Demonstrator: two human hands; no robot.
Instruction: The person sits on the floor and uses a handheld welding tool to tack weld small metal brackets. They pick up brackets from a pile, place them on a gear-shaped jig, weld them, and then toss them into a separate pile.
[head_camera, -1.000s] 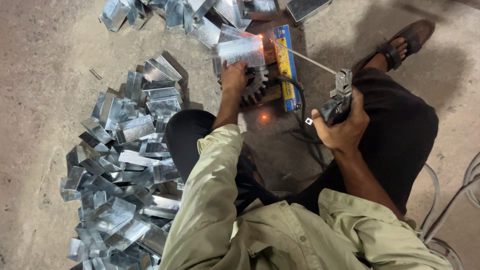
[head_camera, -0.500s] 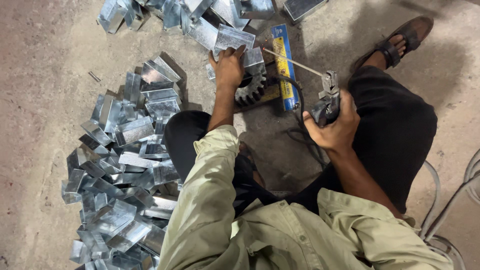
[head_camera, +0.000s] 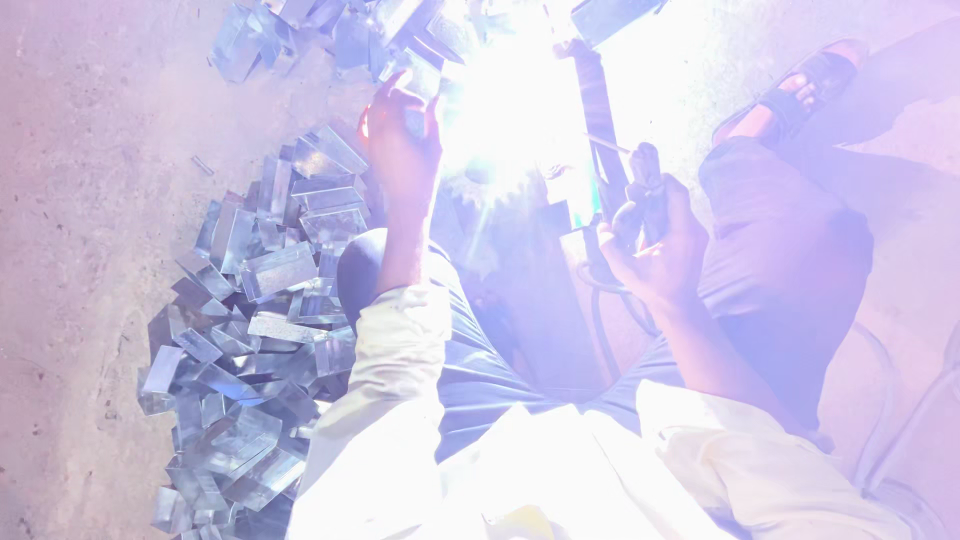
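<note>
Between metal pile (head_camera: 250, 330) and right hand (head_camera: 655, 245), glare-washed floor.

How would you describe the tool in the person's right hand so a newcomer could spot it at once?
Start at the white glare at top centre. Just right of it, the right hand grips a dark electrode holder with a thin rod pointing into the glare. Unlike the shiny metal pieces heaped at left, it is dark.

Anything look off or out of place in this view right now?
A blinding white flare washes out the spot between the left hand and right hand. The metal pieces lie in a loose heap on the floor.
</note>
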